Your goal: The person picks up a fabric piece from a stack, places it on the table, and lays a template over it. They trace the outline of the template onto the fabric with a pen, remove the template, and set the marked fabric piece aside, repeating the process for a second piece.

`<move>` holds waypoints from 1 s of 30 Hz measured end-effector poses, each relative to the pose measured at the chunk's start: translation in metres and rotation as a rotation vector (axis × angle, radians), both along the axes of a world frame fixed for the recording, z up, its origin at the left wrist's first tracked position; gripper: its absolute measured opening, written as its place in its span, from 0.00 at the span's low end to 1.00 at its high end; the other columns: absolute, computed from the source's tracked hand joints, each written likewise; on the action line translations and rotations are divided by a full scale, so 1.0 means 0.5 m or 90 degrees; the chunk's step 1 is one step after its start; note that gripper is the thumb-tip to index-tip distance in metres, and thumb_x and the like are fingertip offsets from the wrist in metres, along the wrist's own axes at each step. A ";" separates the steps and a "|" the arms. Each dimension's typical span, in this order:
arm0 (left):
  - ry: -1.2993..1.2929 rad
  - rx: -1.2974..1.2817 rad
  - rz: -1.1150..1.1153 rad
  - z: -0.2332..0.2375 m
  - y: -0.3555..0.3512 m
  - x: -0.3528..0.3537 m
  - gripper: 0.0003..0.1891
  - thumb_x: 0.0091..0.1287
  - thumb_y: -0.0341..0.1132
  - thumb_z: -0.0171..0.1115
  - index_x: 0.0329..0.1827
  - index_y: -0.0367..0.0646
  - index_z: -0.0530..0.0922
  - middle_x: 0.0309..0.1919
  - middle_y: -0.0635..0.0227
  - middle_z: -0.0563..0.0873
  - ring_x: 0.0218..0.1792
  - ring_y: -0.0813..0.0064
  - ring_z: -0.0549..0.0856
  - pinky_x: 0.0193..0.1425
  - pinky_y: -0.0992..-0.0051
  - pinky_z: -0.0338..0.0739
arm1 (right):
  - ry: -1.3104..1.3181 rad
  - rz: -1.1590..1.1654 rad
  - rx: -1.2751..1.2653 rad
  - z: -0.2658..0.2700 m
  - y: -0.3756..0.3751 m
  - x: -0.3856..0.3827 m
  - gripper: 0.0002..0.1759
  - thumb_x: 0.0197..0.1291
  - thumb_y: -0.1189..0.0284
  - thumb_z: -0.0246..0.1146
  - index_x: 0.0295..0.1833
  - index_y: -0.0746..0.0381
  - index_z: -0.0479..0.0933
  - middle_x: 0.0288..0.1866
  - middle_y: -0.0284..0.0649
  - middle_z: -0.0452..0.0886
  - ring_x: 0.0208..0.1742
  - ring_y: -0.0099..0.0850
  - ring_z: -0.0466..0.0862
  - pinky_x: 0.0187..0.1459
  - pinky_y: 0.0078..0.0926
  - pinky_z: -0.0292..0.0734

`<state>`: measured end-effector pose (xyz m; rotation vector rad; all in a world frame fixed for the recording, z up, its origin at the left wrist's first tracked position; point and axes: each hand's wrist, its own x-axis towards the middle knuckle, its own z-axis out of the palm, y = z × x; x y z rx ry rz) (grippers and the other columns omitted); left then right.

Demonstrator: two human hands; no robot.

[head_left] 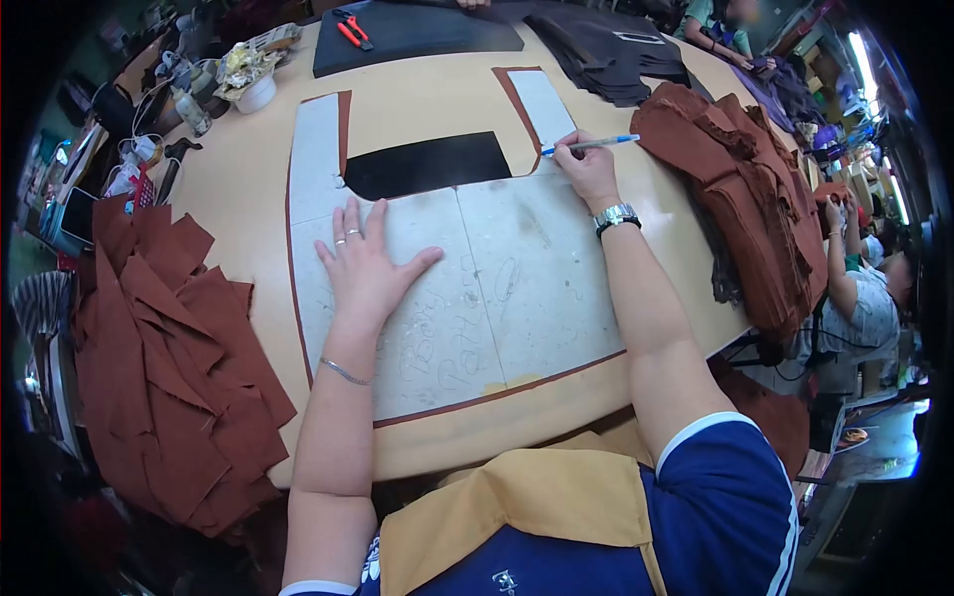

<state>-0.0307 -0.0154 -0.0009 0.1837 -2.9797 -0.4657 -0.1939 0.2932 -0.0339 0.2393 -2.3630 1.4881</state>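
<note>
A pale grey pattern template (537, 298) with two upright straps lies on the table, handwriting and a centre line on its face. Rust-brown fabric (515, 99) shows from under it along the edges. Pressed flat on the template's left half, fingers spread, is my left hand (368, 263). My right hand (588, 174) grips a blue-and-white pen (608, 143); the pen's tip is at the inner edge of the right strap, near its base. Between the straps a black flat piece (432, 164) sits against the template's curved upper edge.
Rust-brown fabric pieces (179, 368) are heaped at left, with a folded rust-brown stack (735, 189) at right. Dark fabric (606, 50) and a black mat (417, 42) bearing red-handled cutters (353, 30) lie at the far side. People sit around; a white tub (256, 94) stands at upper left.
</note>
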 end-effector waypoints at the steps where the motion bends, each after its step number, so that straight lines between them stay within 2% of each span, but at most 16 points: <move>1: 0.002 0.001 -0.001 0.000 0.000 0.000 0.51 0.51 0.70 0.66 0.73 0.48 0.64 0.76 0.50 0.57 0.77 0.49 0.52 0.74 0.35 0.42 | -0.002 -0.003 -0.003 -0.002 0.001 -0.002 0.09 0.55 0.69 0.65 0.33 0.64 0.79 0.22 0.30 0.77 0.25 0.16 0.73 0.29 0.19 0.69; 8: 0.004 0.001 -0.004 0.000 -0.003 0.001 0.51 0.51 0.70 0.66 0.73 0.48 0.64 0.76 0.50 0.57 0.77 0.49 0.52 0.73 0.34 0.43 | 0.028 -0.005 0.025 0.004 -0.005 0.003 0.09 0.54 0.69 0.65 0.32 0.64 0.80 0.22 0.29 0.77 0.25 0.17 0.73 0.29 0.18 0.69; 11: 0.004 -0.006 -0.005 0.002 -0.003 0.001 0.51 0.51 0.70 0.65 0.73 0.48 0.64 0.75 0.50 0.57 0.77 0.49 0.52 0.73 0.34 0.44 | 0.003 0.008 -0.015 -0.021 0.014 -0.022 0.09 0.58 0.68 0.64 0.36 0.64 0.80 0.24 0.31 0.80 0.25 0.17 0.74 0.29 0.18 0.70; 14: 0.003 -0.011 -0.004 0.001 -0.003 0.001 0.50 0.52 0.70 0.65 0.73 0.48 0.64 0.75 0.49 0.58 0.77 0.50 0.52 0.73 0.34 0.44 | -0.090 -0.004 -0.294 0.022 0.001 0.007 0.10 0.63 0.68 0.62 0.42 0.64 0.80 0.29 0.34 0.83 0.27 0.18 0.77 0.31 0.20 0.72; 17: -0.020 -0.010 -0.007 0.010 -0.002 0.003 0.50 0.53 0.70 0.64 0.74 0.49 0.63 0.76 0.50 0.57 0.78 0.51 0.52 0.74 0.35 0.45 | -0.109 -0.034 -0.239 0.057 0.016 0.096 0.12 0.67 0.67 0.60 0.47 0.64 0.79 0.33 0.39 0.84 0.30 0.21 0.79 0.35 0.23 0.75; 19: -0.028 -0.012 -0.012 0.012 -0.001 0.009 0.50 0.53 0.69 0.64 0.75 0.49 0.62 0.76 0.51 0.57 0.78 0.51 0.53 0.74 0.36 0.46 | -0.001 -0.041 0.099 0.052 0.061 0.173 0.14 0.67 0.65 0.61 0.49 0.65 0.78 0.35 0.43 0.84 0.36 0.25 0.81 0.41 0.27 0.77; 21: -0.063 -0.002 -0.020 0.030 0.005 0.020 0.50 0.54 0.69 0.64 0.75 0.49 0.62 0.77 0.51 0.56 0.78 0.52 0.53 0.74 0.38 0.47 | 0.002 -0.052 0.215 0.062 0.104 0.258 0.16 0.66 0.64 0.62 0.50 0.65 0.77 0.37 0.46 0.83 0.39 0.27 0.82 0.43 0.28 0.76; 24: -0.142 0.065 -0.060 0.054 0.001 0.049 0.50 0.54 0.67 0.66 0.76 0.49 0.61 0.77 0.52 0.56 0.78 0.52 0.53 0.75 0.41 0.48 | -0.139 -0.054 0.219 0.082 0.146 0.354 0.16 0.64 0.66 0.65 0.51 0.66 0.77 0.40 0.43 0.83 0.39 0.27 0.82 0.44 0.29 0.77; 26: -0.167 0.159 -0.120 0.046 -0.034 0.065 0.51 0.53 0.66 0.67 0.76 0.49 0.59 0.77 0.51 0.55 0.77 0.51 0.53 0.76 0.43 0.48 | -0.131 -0.029 0.026 0.039 0.178 0.349 0.18 0.63 0.67 0.66 0.54 0.67 0.77 0.41 0.39 0.82 0.38 0.26 0.81 0.42 0.28 0.77; 27: -0.135 0.098 -0.071 0.049 -0.035 0.086 0.52 0.53 0.66 0.68 0.77 0.48 0.58 0.77 0.50 0.55 0.77 0.51 0.53 0.76 0.45 0.48 | -0.128 -0.016 -0.072 0.037 0.179 0.355 0.19 0.63 0.67 0.67 0.55 0.67 0.76 0.42 0.38 0.81 0.37 0.26 0.81 0.41 0.28 0.78; 30: -0.064 -0.039 0.042 0.042 -0.042 0.140 0.56 0.51 0.67 0.67 0.78 0.45 0.54 0.77 0.47 0.53 0.78 0.52 0.53 0.77 0.47 0.47 | -0.317 -0.025 -0.349 0.073 0.202 0.343 0.22 0.62 0.67 0.69 0.57 0.68 0.76 0.45 0.35 0.81 0.37 0.25 0.81 0.41 0.27 0.79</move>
